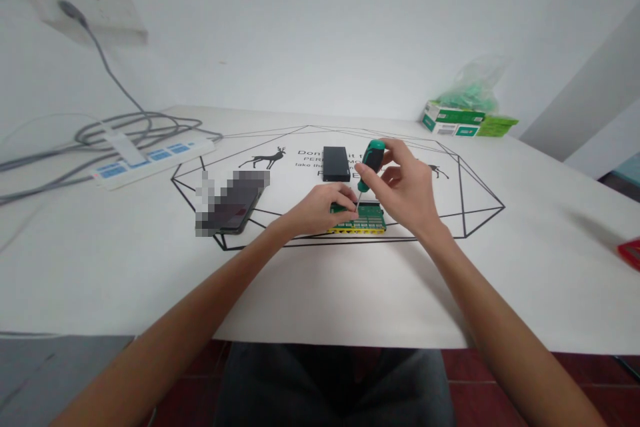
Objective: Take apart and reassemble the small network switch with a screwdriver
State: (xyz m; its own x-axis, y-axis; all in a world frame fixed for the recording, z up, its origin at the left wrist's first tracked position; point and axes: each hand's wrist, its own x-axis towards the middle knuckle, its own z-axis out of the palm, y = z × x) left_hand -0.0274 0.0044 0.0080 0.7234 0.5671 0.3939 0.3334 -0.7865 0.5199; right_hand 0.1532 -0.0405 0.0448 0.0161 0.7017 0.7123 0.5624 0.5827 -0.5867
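A screwdriver with a green and black handle is gripped in my right hand. It leans slightly, and its thin metal shaft points down at a green circuit board with a yellow strip along its near edge. Over the board's left part, my left hand has its fingers drawn together beside the screwdriver's tip. Whatever those fingertips pinch is too small or hidden to tell. Just behind the board lies a black rectangular box.
A dark phone, partly pixelated, lies to the left. Farther left are a white power strip and coiled grey cables. Green and white boxes with a plastic bag stand back right. A red object sits at the right edge.
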